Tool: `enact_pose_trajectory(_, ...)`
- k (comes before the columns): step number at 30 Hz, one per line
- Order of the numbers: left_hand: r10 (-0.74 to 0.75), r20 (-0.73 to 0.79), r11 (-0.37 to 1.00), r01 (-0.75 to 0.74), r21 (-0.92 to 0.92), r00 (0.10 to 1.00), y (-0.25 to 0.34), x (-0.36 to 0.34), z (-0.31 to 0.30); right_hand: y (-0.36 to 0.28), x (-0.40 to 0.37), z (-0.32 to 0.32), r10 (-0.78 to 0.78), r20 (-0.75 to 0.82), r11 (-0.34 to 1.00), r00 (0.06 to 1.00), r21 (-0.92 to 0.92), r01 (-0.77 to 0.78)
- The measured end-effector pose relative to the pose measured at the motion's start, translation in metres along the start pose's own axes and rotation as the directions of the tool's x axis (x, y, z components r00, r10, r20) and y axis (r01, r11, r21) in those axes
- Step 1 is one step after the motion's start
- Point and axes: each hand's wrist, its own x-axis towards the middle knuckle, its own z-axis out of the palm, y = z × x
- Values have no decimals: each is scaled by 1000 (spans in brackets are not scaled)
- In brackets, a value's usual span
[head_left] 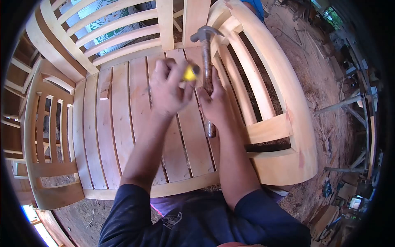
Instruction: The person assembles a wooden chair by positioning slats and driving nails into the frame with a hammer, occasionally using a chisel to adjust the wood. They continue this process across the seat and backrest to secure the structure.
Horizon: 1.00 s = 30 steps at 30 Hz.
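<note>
My right hand (212, 99) is wrapped round the handle of a claw hammer (206, 57), its head pointing away from me and the butt toward me. Beside it, my left hand (169, 87) is raised over the seat, fingers closed on a yellow-and-black-handled tool (190, 73). Motion smears that hand, and I cannot tell the tool's exact kind. Under both hands lies the slatted seat (138, 82) of an unfinished wooden bench. A small wood block (105, 90) rests on the slats left of my left hand.
A curved armrest (284, 82) with slats rises at the right, and another armrest (35, 136) stands at the left. The slatted backrest (119, 20) closes the far side. Wood scraps (329, 218) lie on the dirt floor at the lower right.
</note>
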Motion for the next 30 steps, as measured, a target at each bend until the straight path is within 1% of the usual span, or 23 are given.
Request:
enact_pose_trajectory(1, -148, 127, 987, 138, 80, 981, -7, 1, -4, -1, 1, 4, -8, 9, 1000, 1000, -18, 8)
enact_pose_trajectory(2, -297, 234, 949, 259, 181, 926, -18, 6, -5, -2, 2, 7, -16, 18, 999, 1000, -35, 17)
enact_pose_trajectory(3, -445, 317, 885, 359, 295, 837, -31, 11, -5, -11, 3, 9, -20, 17, 998, 1000, -56, 21)
enact_pose_trajectory(4, -498, 378, 853, 361, 377, 780, -46, 10, -3, -15, 4, 14, -23, 19, 997, 1000, -76, 24)
enact_pose_trajectory(5, -559, 433, 812, 361, 459, 707, -62, 4, 2, -7, 7, 27, -205, -93, 979, 974, -43, 202)
enact_pose_trajectory(6, -621, 477, 766, 354, 536, 622, -74, 0, 4, -7, 11, 31, -220, -89, 975, 971, -32, 218)
enact_pose_trajectory(7, -681, 485, 725, 407, 556, 549, -77, 4, 3, -8, 15, 34, -234, -85, 972, 968, -24, 233)
enact_pose_trajectory(9, -686, 483, 719, 403, 566, 545, -90, 7, 8, -8, 22, 40, -255, -92, 967, 962, -15, 255)
enact_pose_trajectory(11, -698, 493, 711, 423, 562, 520, -97, 5, 12, -8, 30, 44, -92, 36, 987, 995, -132, 96)
enact_pose_trajectory(13, -711, 510, 702, 451, 551, 485, -95, 11, 12, -13, 38, 45, 81, 129, 965, 988, -260, -45)
enact_pose_trajectory(14, -710, 521, 704, 453, 547, 475, -96, 12, 13, -14, 37, 45, -11, 65, 978, 998, -206, 24)
enact_pose_trajectory(16, -714, 538, 700, 462, 544, 448, -102, 13, 16, -21, 34, 46, -182, -67, 979, 981, -110, 174)
enact_pose_trajectory(17, -707, 534, 707, 456, 540, 464, -106, 11, 18, -23, 30, 45, -247, -128, 968, 960, -76, 239)
enact_pose_trajectory(19, -688, 530, 725, 442, 528, 495, -107, 9, 20, -47, 24, 34, -359, -258, 930, 897, -25, 366)
enact_pose_trajectory(21, -682, 534, 731, 455, 508, 499, -103, 8, 17, -52, 20, 30, -376, -241, 926, 895, -50, 375)
enact_pose_trajectory(22, -677, 532, 736, 461, 495, 509, -101, 10, 15, -53, 17, 29, -324, -204, 944, 924, -2, 331)
enact_pose_trajectory(23, -685, 531, 729, 470, 498, 499, -100, 11, 16, -55, 14, 28, -271, -167, 959, 948, 41, 281)
enact_pose_trajectory(25, -702, 526, 712, 483, 510, 480, -102, 9, 17, -24, 19, 44, -267, -101, 963, 959, -70, 260)
enact_pose_trajectory(26, -697, 518, 717, 477, 508, 496, -103, 8, 16, -8, 23, 52, -257, -69, 961, 964, -126, 247)
enact_pose_trajectory(27, -688, 516, 725, 467, 506, 510, -102, 7, 16, -8, 27, 55, -85, 44, 971, 995, -221, 92)
enact_pose_trajectory(28, -678, 515, 734, 455, 504, 525, -101, 7, 17, -7, 26, 57, -93, 26, 975, 995, -202, 96)
enact_pose_trajectory(30, -677, 531, 735, 426, 527, 509, -106, 13, 19, -11, 32, 57, -122, -9, 979, 993, -164, 118)
